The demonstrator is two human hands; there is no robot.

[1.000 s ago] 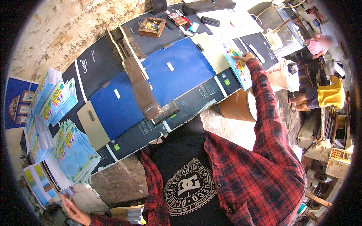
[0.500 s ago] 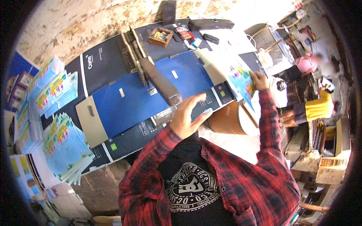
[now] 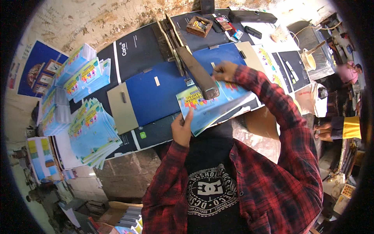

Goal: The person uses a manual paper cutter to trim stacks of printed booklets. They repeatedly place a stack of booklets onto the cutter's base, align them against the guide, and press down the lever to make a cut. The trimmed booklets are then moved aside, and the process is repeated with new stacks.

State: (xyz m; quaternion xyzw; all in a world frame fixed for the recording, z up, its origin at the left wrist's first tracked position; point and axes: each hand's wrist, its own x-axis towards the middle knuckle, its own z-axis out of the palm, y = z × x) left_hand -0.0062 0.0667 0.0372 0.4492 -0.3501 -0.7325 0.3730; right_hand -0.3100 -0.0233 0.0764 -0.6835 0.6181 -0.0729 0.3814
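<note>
An open light-blue printed booklet [image 3: 204, 116] with colourful pictures lies partly under a dark brown bar [image 3: 198, 73]. My left hand [image 3: 182, 128] grips the booklet's left edge, with the thumb on top and the other fingers mostly hidden. Over its right part is my right hand [image 3: 226, 72], the fingers curled together close to the bar; what they pinch, if anything, I cannot make out. Beneath are blue boards [image 3: 150, 91] with beige end pieces, one of which [image 3: 122, 105] carries a small dark clip.
Stacks of similar booklets [image 3: 93, 132] fill the table's left end. At the back sit a wooden box [image 3: 199, 26] of small items and a long dark case [image 3: 253, 16]. A mug [image 3: 279, 34] and printed sheets [image 3: 269, 58] lie right. Other people stand farther right.
My right hand has brought the booklet left from the table's right side to beneath the bar. My left hand has gone from open to gripping its edge. The view has shifted.
</note>
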